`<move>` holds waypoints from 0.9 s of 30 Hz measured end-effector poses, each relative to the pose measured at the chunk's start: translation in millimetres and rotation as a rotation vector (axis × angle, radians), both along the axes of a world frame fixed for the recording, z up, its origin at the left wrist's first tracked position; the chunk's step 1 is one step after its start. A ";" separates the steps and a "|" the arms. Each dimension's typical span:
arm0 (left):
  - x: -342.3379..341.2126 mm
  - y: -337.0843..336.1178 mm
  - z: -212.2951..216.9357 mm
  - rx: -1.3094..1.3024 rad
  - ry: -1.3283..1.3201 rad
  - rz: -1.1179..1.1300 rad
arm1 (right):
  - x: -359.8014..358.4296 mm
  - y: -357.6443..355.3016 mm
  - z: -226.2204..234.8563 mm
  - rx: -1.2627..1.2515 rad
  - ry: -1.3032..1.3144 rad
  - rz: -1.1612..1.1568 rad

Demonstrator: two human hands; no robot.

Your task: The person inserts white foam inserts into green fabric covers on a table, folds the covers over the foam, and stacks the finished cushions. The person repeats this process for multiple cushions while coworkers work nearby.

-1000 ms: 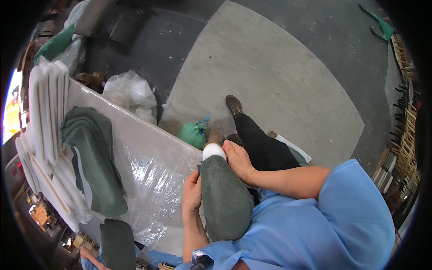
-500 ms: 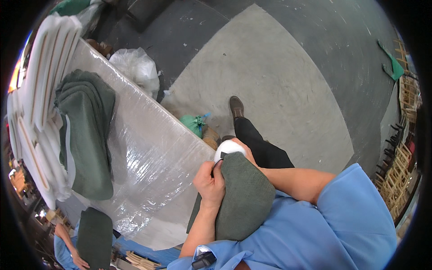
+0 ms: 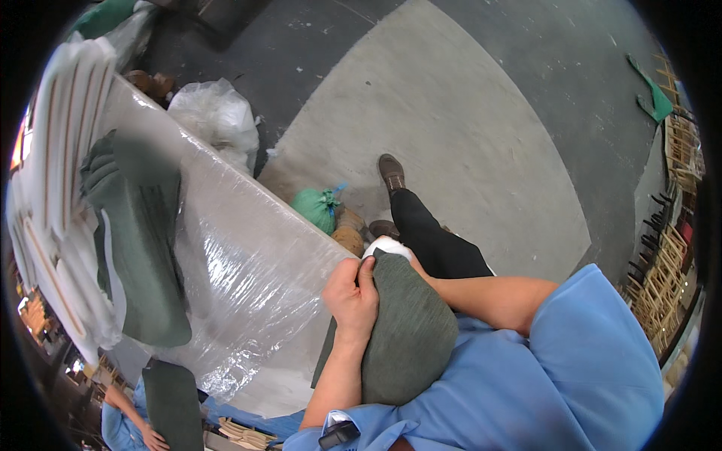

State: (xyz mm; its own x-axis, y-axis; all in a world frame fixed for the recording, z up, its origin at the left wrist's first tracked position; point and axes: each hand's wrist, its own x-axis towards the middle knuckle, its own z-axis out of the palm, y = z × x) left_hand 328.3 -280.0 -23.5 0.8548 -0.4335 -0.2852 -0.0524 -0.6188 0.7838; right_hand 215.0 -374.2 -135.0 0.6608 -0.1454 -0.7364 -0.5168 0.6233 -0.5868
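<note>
A dark green fabric cover point(image 3: 410, 331) lies against my front, with a white foam pad point(image 3: 387, 245) showing at its far end. My left hand point(image 3: 352, 297) is closed on the cover's edge, thumb and fingers pinching the fabric beside the foam. On the other side my right hand point(image 3: 419, 264) is bent round the foam end; its fingers are mostly hidden behind the cover and pad.
Plastic film wraps the table point(image 3: 248, 278) to my left. On it lie stacked green covers point(image 3: 139, 263) and white foam pads point(image 3: 64, 143). A green bag point(image 3: 314, 208) and a clear plastic bag point(image 3: 214, 113) sit beside it. A co-worker's hand point(image 3: 154, 438) holds a green panel point(image 3: 171, 402).
Less white foam shows at the cover's end, and the dark strip at the edge has gone from sight under my left fingers. The view has shifted slightly.
</note>
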 end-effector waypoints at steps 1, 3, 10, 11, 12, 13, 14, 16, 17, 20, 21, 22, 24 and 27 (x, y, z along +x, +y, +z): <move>-0.3 0.9 -0.1 -0.008 -0.042 -0.007 | -2.1 -4.8 -3.9 -0.013 0.032 0.004; -1.0 -1.0 0.6 -0.027 -0.124 -0.027 | 0.5 -26.1 11.2 -0.243 0.035 0.131; -14.1 -9.8 10.1 -0.055 -0.252 -0.043 | 48.2 -125.3 100.3 -0.245 -0.152 0.346; -16.4 -12.2 11.1 -0.054 -0.267 -0.062 | 51.8 -132.1 107.5 -0.243 -0.187 0.463; -18.8 -13.6 12.0 -0.050 -0.283 -0.075 | 57.7 -139.7 111.0 -0.272 -0.210 0.578; -21.8 -16.6 12.2 -0.051 -0.279 -0.101 | 64.8 -148.7 114.5 -0.302 -0.234 0.696; -23.9 -18.3 12.3 -0.042 -0.280 -0.125 | 70.9 -153.9 117.9 -0.325 -0.265 0.815; -24.3 -14.7 8.0 -0.070 -0.272 -0.136 | 82.9 -162.7 123.1 -0.375 -0.288 0.994; -23.4 -14.5 0.7 -0.108 -0.268 -0.129 | 87.5 -161.8 121.4 -0.349 -0.277 1.046; -16.3 -15.3 1.4 -0.095 -0.422 -0.140 | 94.8 -156.5 120.4 -0.543 -0.197 1.159; -17.0 -15.9 -0.9 -0.059 -0.455 -0.133 | 88.5 -154.2 113.7 -0.624 -0.310 1.092; -18.0 -17.8 3.5 0.010 -0.509 -0.130 | 83.6 -152.8 105.8 -0.691 -0.263 1.084; -26.1 -27.1 1.2 0.158 -0.374 -0.119 | 73.7 -147.6 96.4 -0.609 -0.250 0.956; -23.5 -29.3 0.7 0.195 -0.318 -0.117 | 61.2 -144.8 76.1 -0.385 -0.058 0.724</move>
State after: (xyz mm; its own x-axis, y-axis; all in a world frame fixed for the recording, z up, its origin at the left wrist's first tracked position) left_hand 304.8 -309.3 -22.8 0.8616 -0.4975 -0.1004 -0.3532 -0.7297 0.5854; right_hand 276.2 -518.9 -58.9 0.7237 0.0960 -0.6834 -0.6757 -0.1027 -0.7300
